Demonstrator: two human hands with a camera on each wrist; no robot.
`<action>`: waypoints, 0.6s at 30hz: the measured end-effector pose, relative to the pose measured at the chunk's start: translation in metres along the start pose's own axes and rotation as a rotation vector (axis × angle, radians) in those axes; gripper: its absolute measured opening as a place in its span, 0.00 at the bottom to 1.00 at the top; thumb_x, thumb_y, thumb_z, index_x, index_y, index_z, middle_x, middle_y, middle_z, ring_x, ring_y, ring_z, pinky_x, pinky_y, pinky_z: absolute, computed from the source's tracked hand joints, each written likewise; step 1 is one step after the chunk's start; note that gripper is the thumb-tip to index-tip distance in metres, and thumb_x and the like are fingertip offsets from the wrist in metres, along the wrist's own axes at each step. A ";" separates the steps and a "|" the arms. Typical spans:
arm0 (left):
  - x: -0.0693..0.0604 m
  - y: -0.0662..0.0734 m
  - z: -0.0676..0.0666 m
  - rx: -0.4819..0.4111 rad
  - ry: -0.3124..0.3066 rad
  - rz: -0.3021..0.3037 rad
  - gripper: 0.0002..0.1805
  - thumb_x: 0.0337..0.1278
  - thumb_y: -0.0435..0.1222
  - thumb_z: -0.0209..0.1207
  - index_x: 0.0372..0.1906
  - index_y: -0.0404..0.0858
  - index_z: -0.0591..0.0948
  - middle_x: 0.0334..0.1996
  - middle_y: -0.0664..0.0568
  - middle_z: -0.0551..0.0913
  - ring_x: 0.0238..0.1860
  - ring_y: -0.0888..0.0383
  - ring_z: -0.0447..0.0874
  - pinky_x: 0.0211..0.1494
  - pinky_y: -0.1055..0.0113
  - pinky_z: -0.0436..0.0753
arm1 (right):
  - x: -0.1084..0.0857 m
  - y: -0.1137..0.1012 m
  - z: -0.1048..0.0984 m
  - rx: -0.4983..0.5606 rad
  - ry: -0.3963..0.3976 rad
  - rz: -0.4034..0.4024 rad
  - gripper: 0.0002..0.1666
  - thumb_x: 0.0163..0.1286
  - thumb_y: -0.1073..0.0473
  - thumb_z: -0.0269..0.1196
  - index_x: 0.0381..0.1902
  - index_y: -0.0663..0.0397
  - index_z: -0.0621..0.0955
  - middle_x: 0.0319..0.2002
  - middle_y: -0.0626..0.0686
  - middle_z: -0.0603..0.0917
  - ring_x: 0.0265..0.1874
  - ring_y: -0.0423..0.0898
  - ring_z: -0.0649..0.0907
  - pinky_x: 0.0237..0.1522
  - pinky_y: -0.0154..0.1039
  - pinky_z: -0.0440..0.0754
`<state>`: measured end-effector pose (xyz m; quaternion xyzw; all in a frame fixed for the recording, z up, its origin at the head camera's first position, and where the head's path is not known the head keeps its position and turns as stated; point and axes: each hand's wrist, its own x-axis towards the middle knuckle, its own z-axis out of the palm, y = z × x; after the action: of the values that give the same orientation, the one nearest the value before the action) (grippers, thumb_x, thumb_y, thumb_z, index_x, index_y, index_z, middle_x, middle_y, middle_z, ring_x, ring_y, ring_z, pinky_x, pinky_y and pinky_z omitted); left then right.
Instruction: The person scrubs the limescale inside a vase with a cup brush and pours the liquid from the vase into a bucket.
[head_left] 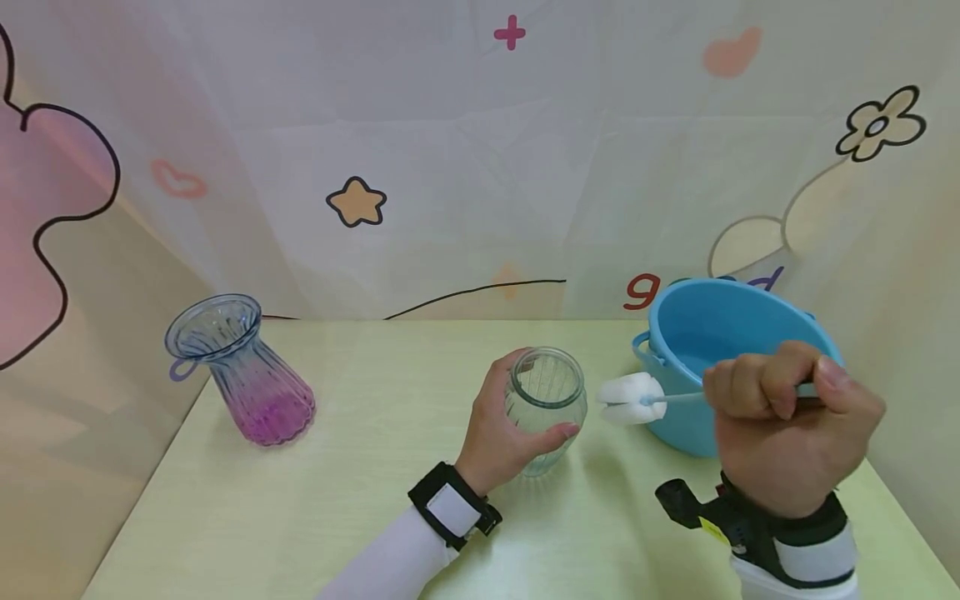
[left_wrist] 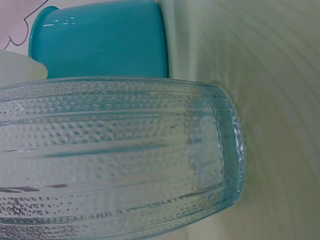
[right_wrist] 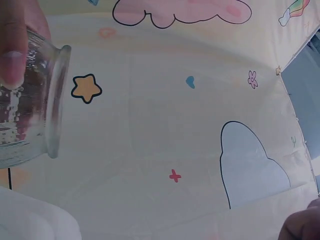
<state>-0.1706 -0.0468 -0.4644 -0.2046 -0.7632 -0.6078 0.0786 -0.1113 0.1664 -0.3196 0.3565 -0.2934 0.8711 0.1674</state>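
Fingers and thumb of my left hand (head_left: 506,429) curl round a clear ribbed glass jar (head_left: 546,414), its mouth facing up. The jar (left_wrist: 115,160) fills much of the left wrist view, and its rim shows at the left of the right wrist view. To its right, my right hand (head_left: 795,425) grips a thin pale handle (head_left: 686,397) with a white sponge head (head_left: 632,398) pointing left at the jar. A small gap separates sponge and jar. The white sponge (right_wrist: 35,220) also shows at the right wrist view's lower left.
A blue bucket (head_left: 682,417) stands on the table (head_left: 360,467) behind my right hand. At the left is a glass vase (head_left: 262,383), blue at the top and pink below, with a flared rim. A printed curtain (head_left: 450,167) hangs behind the table.
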 end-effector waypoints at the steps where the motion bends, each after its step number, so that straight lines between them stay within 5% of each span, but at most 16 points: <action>1: 0.000 0.000 0.000 -0.002 -0.001 -0.002 0.50 0.44 0.48 0.80 0.73 0.53 0.66 0.69 0.50 0.75 0.67 0.50 0.76 0.65 0.48 0.79 | 0.001 -0.001 0.002 0.004 -0.013 -0.012 0.17 0.64 0.61 0.27 0.16 0.57 0.54 0.15 0.49 0.54 0.15 0.42 0.54 0.18 0.29 0.48; 18: 0.000 -0.001 0.000 0.003 -0.006 0.003 0.50 0.44 0.48 0.80 0.73 0.54 0.65 0.69 0.53 0.75 0.68 0.51 0.75 0.65 0.46 0.79 | 0.011 -0.009 0.029 0.096 -0.120 -0.162 0.18 0.65 0.56 0.32 0.16 0.55 0.52 0.16 0.44 0.49 0.16 0.38 0.53 0.25 0.29 0.49</action>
<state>-0.1714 -0.0468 -0.4655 -0.2073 -0.7641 -0.6060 0.0777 -0.0997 0.1557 -0.2913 0.4384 -0.2311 0.8447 0.2024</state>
